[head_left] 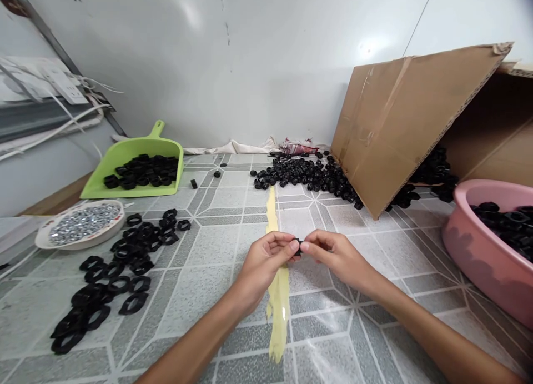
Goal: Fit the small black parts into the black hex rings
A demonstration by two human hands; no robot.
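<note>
Over the middle of the patterned table, a small black plastic ring (298,247) is pinched between both hands. My left hand (268,260) grips it from the left with thumb and fingers, covering much of it. From the other side, the closed thumb and forefinger of my right hand (338,257) meet its edge; whether a smaller part is also between them cannot be made out. Several larger-looking black rings (119,267) lie loosely to the left. Beside them is a pale dish (119,228) full of small silver metal pieces (85,223).
A green dustpan (133,194) holding black rings stands back left. Many black rings (300,171) are heaped near the wall, beside a tilted cardboard box (375,123). At right is a pink basin (470,250) with more. Yellow tape (278,317) runs down the table cover (200,317).
</note>
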